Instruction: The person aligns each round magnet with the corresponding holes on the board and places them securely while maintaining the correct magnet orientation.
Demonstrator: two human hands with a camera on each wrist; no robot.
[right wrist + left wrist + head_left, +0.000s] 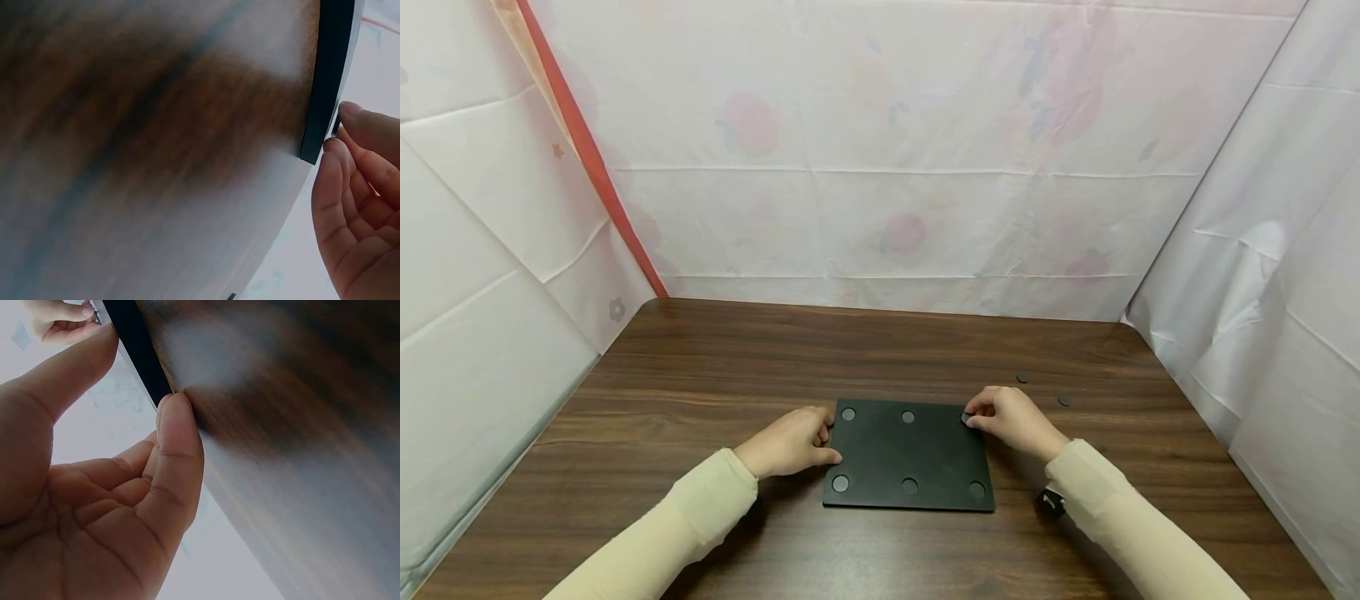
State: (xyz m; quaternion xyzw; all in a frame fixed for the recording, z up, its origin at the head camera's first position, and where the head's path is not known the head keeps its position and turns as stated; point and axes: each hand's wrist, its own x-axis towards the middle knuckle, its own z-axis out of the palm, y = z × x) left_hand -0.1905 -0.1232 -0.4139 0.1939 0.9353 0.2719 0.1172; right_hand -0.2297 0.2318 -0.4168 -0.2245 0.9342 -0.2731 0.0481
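Observation:
A flat black rectangular board [910,454] lies on the table, with several round grey spots along its far and near edges. At its left edge my left hand [793,440] holds the board, thumb on the rim and fingers curled against the side; the left wrist view shows this hand [119,481] close up. Over the board's far right corner, my right hand [1011,419] pinches a small dark disc [966,418] between thumb and fingers. From the right wrist view, the disc [337,125] shows edge-on beside the board's edge [328,81], mostly covered by the fingers.
Two more small dark discs lie on the wooden table [737,358] beyond the right hand, one farther disc [1022,377] and one disc [1063,400] more to the right. Pale patterned cloth [880,208] hangs behind the table and on both sides.

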